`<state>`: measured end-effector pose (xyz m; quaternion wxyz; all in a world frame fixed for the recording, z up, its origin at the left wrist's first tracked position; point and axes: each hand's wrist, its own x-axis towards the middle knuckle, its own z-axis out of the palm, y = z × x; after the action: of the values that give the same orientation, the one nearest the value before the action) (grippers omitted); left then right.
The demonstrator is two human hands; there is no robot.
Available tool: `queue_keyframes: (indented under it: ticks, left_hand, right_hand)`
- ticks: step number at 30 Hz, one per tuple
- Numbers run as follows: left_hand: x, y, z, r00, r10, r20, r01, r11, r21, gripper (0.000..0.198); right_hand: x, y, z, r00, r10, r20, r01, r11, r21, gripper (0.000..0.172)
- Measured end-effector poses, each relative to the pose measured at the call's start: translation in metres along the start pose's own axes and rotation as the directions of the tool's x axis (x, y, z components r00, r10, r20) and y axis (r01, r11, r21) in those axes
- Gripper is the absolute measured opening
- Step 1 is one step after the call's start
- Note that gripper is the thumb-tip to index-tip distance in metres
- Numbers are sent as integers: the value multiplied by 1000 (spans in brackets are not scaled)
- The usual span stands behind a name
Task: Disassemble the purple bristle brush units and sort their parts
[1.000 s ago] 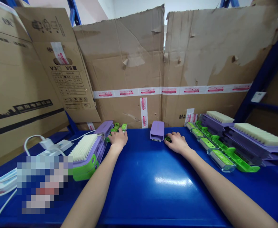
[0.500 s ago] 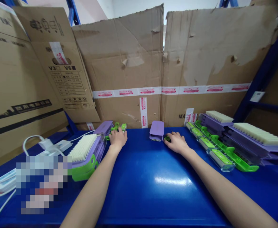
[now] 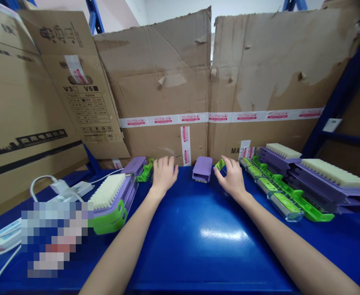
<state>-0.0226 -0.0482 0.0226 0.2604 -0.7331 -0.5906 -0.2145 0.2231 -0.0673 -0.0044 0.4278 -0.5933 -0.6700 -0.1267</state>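
My right hand (image 3: 231,178) is closed on a small clear piece with a green label (image 3: 220,164), pinched between thumb and fingers and tilted up off the table. Left of it stands a purple brush body (image 3: 202,167), its hollow end toward me and bristles underneath. My left hand (image 3: 164,174) is palm down with fingers curled forward; what lies under them is hidden. Beside its left edge lies a green toothed part (image 3: 145,172). Another purple body (image 3: 135,165) is behind a purple and green brush (image 3: 112,203) with cream bristles facing up.
On the right lie clear covers with green labels (image 3: 267,186), green toothed strips (image 3: 309,205) and purple bodies with cream bristles (image 3: 335,172). A white power strip (image 3: 78,188) with cables is at left. Cardboard sheets (image 3: 167,82) wall the back of the blue table (image 3: 192,254).
My left hand has moved right, off the green toothed part, and covers where a clear green-labelled piece showed. My right hand has raised its green piece and turned it upright.
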Motion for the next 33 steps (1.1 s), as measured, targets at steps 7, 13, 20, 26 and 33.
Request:
queue_keyframes:
  ticks: [7, 13, 20, 26, 33]
  left_hand:
    - [-10, 47, -19, 944, 290, -160, -330, 855, -399, 38]
    - [-13, 68, -6, 993, 114, 18, -31, 412, -910, 30]
    - [7, 45, -3, 977, -131, 166, 197, 270, -943, 24]
    - [17, -30, 10, 809, -527, 260, 564, 571, -596, 19]
    - [11, -65, 17, 731, -616, 293, 680, 620, -391, 20]
  right_hand:
    - [-4, -15, -3, 910, -414, -19, 415, 909, 40, 57]
    - [-10, -30, 0, 800, -599, -14, 598, 796, 99, 52]
    - [-12, -30, -1, 826, -564, 12, 559, 821, 114, 58]
    - [-13, -31, 0, 844, -536, 29, 531, 841, 101, 54]
    - [-12, -29, 1, 874, -483, 52, 480, 875, 70, 49]
